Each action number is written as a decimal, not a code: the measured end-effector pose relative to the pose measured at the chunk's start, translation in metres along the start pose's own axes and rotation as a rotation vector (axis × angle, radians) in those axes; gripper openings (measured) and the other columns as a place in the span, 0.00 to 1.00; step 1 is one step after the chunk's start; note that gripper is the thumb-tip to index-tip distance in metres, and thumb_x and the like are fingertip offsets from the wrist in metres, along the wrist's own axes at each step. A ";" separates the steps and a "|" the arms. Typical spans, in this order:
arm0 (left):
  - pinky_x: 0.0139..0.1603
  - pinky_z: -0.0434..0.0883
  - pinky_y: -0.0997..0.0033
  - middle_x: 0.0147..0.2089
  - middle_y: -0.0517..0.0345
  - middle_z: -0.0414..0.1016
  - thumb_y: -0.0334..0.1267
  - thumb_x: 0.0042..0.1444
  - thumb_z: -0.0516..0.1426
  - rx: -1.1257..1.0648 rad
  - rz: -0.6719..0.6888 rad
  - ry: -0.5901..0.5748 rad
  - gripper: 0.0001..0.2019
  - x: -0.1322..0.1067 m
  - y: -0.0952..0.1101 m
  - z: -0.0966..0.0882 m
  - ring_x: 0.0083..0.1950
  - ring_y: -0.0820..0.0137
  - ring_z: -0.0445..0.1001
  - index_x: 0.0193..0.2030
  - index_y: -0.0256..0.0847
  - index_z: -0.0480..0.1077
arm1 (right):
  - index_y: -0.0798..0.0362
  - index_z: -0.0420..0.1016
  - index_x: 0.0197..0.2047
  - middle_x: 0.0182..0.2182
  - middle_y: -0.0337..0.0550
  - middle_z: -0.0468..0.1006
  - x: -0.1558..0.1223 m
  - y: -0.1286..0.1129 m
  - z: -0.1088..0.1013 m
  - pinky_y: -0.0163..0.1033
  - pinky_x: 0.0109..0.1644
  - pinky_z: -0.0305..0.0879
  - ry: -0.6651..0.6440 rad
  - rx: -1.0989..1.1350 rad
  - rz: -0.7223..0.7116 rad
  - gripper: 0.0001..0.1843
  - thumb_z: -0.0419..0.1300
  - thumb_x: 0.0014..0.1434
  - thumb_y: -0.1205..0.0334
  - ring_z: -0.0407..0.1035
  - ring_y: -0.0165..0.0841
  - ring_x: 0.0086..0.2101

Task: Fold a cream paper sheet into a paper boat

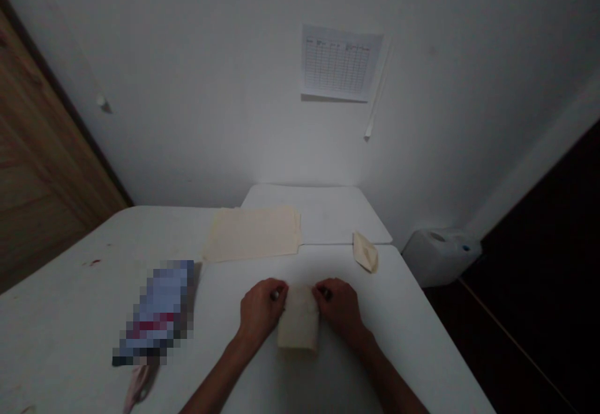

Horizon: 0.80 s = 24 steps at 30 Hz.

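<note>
Between my hands is a beige piece of folded paper (pixel 299 323), upright-edged toward the wall and close to the white tabletop. My left hand (pixel 263 309) pinches its far left corner between thumb and fingers. At the far right corner my right hand (pixel 340 306) has the same kind of pinch, closed on the paper. Beyond my left hand lies a stack of flat beige paper sheets (pixel 255 232). A small folded beige paper shape (pixel 365 252) rests past my right hand.
A blurred-out blue item (pixel 162 307) lies on the left of the white table (pixel 225 351), with a pinkish thing (pixel 137 386) by it. A white plastic canister (pixel 438 257) stands beyond the right edge. A printed sheet (pixel 341 62) hangs on the wall.
</note>
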<state>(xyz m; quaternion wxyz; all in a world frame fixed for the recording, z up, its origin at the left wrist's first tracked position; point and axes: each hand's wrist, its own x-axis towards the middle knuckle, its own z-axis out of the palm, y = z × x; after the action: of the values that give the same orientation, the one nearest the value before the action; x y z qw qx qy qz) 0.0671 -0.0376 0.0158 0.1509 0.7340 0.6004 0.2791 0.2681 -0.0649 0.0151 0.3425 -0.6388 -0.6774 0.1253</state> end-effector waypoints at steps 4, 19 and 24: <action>0.38 0.63 0.72 0.36 0.59 0.76 0.38 0.58 0.53 0.124 0.083 -0.012 0.09 -0.001 0.006 -0.003 0.41 0.66 0.73 0.34 0.45 0.75 | 0.50 0.78 0.32 0.31 0.39 0.79 0.000 -0.001 -0.001 0.36 0.40 0.62 -0.003 -0.052 -0.011 0.07 0.58 0.58 0.60 0.71 0.33 0.33; 0.38 0.63 0.71 0.35 0.57 0.73 0.36 0.57 0.54 0.130 0.080 -0.019 0.07 0.002 0.006 -0.001 0.41 0.66 0.70 0.32 0.43 0.73 | 0.48 0.79 0.39 0.36 0.38 0.81 0.004 0.008 -0.004 0.37 0.46 0.64 -0.088 -0.015 -0.163 0.09 0.56 0.60 0.65 0.72 0.33 0.37; 0.39 0.63 0.71 0.33 0.57 0.72 0.34 0.56 0.54 0.100 0.133 -0.013 0.06 0.003 0.006 -0.002 0.41 0.65 0.69 0.31 0.42 0.72 | 0.46 0.79 0.42 0.37 0.36 0.82 0.005 0.018 -0.009 0.37 0.46 0.63 -0.160 -0.106 -0.215 0.10 0.57 0.62 0.62 0.73 0.34 0.37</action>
<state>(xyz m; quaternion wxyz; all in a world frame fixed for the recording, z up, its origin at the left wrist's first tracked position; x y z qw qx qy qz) 0.0707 -0.0361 0.0212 0.0992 0.7807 0.5625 0.2533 0.2880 -0.0597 0.0129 0.2649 -0.5676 -0.7727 0.1025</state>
